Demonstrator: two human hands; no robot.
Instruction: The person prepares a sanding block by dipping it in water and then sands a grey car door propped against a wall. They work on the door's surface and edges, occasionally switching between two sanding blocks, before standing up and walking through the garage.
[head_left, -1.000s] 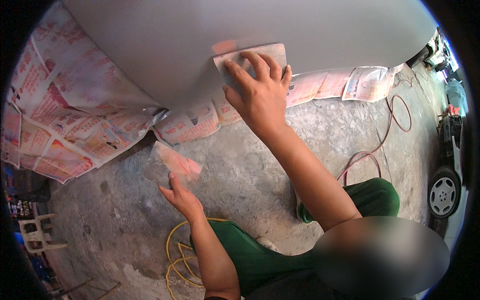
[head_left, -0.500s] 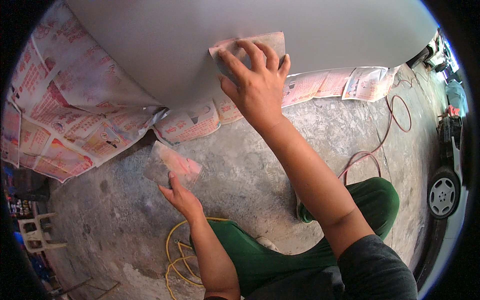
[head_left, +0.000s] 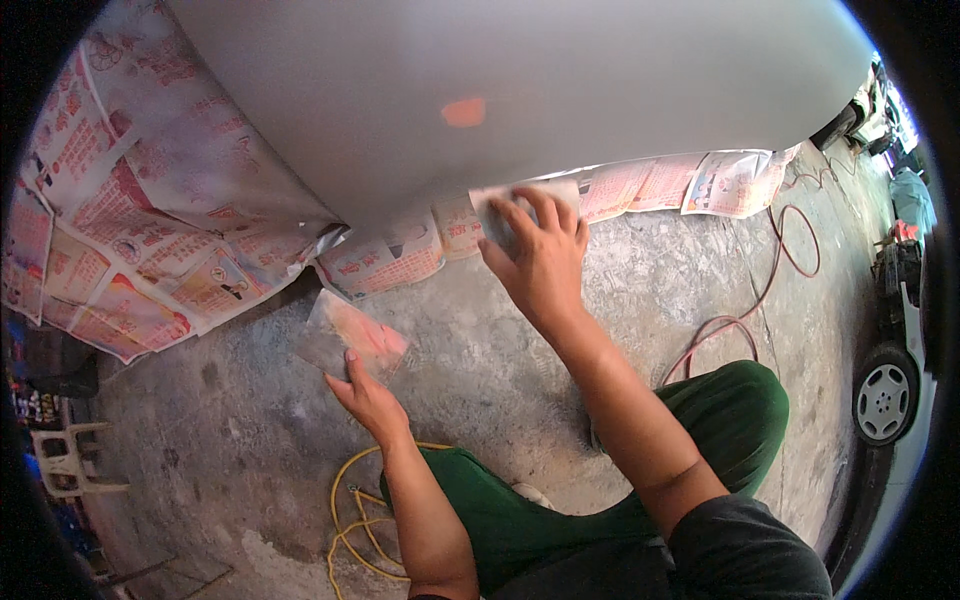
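A smooth grey car body panel fills the top of the head view, with a small orange patch of putty on it. Just below the panel's lower edge, my right hand grips a thin, flat putty spreader, fingers spread over its face; motion blurs it slightly. Lower left, my left hand holds a thin putty plate, thumb on top. Pink-orange putty is smeared over its right part. The fingers under the plate are hidden.
Printed masking paper covers the left side and hangs under the panel. A red hose and a yellow hose lie on the concrete floor. A plastic chair stands left; a car wheel shows right.
My right hand has come off the panel with the spreader, moving down and slightly right. The orange patch now shows where the hand and spreader were. My left hand has barely moved.
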